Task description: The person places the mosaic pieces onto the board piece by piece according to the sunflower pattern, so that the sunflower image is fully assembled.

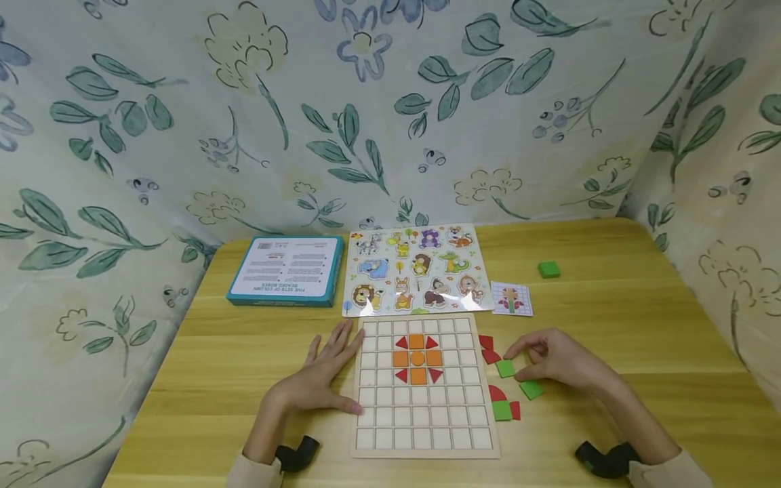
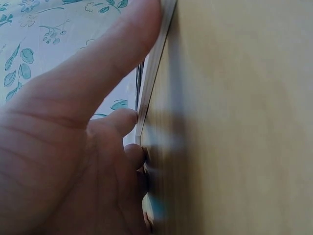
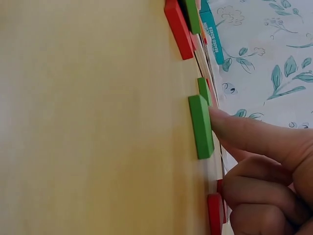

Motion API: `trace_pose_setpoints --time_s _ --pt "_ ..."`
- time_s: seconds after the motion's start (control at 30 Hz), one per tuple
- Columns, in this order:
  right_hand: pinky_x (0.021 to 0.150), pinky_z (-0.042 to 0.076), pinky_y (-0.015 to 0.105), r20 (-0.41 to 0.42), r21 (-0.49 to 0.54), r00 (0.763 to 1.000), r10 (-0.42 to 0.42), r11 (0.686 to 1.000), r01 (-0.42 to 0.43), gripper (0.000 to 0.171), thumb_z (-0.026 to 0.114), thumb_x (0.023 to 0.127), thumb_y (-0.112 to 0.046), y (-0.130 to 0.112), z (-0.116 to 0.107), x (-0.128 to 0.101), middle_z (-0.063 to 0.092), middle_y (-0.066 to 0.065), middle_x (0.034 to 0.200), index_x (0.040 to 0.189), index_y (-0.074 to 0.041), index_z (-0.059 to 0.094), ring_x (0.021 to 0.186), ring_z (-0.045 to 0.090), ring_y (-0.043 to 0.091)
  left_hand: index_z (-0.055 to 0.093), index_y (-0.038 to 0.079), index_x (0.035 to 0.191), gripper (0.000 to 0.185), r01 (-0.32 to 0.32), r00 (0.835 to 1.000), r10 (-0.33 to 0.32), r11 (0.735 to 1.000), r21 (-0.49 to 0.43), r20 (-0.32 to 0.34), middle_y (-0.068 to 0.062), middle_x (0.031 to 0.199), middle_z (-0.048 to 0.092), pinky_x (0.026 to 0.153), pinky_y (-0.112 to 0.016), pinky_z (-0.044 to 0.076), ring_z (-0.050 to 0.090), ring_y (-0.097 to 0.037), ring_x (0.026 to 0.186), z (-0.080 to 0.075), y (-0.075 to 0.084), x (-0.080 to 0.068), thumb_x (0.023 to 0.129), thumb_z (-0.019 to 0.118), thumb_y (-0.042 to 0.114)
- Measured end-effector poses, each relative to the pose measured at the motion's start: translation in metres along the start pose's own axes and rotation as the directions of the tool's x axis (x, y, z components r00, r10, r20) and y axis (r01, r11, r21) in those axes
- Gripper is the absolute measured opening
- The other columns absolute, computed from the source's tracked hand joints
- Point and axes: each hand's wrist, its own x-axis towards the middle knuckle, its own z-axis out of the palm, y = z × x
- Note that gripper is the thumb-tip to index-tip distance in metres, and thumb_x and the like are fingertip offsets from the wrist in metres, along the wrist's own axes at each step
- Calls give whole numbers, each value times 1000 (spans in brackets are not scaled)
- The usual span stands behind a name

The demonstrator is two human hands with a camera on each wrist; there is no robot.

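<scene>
A wooden grid board (image 1: 424, 420) lies at the table's near middle, holding an orange and red flower pattern (image 1: 417, 358). My left hand (image 1: 321, 377) rests flat on the table, fingers straight, against the board's left edge (image 2: 152, 73). My right hand (image 1: 552, 360) sits to the right of the board with fingers curled. Its thumb (image 3: 244, 132) and forefinger pinch a flat green square (image 1: 505, 368) that lies on the table. A second green piece (image 1: 531, 389) lies just below that hand. Red pieces (image 1: 488, 350) sit by the board's right edge.
A red and green cluster (image 1: 504, 405) lies right of the board. Behind it are a small pattern card (image 1: 511, 298), an animal puzzle (image 1: 417, 269), a teal box (image 1: 287, 269) and a lone green block (image 1: 549, 270). Flowered cloth walls enclose the wooden table (image 1: 641, 318).
</scene>
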Motion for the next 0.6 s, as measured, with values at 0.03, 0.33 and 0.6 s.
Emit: trace_pose_setpoints --time_s 0.03,0.33,0.6 --pt "53 29 23 -1 -1 1000 0 1000 0 31 85 84 -16 0 0 0 41 -2 65 112 -4 76 58 38 10 4 15 168 128 0 1000 0 1000 1 0 -15 174 -17 123 -69 -17 -17 -39 161 0 0 0 78 87 52" --pt "52 30 23 -39 -15 999 -2 1000 1 31 85 85 -19 0 2 0 41 -1 66 110 -4 74 58 38 10 4 15 168 128 1 1000 -1 1000 3 -2 -14 174 -17 123 -69 -17 -18 -38 161 0 -2 0 77 87 53" --pt "50 31 21 -89 -14 996 18 1000 -19 33 81 90 -23 -11 3 -3 39 -2 66 115 -4 72 56 37 9 4 16 168 128 3 1000 -3 1000 -1 2 -13 174 -17 123 -69 -17 -18 -37 161 0 -2 0 78 87 53"
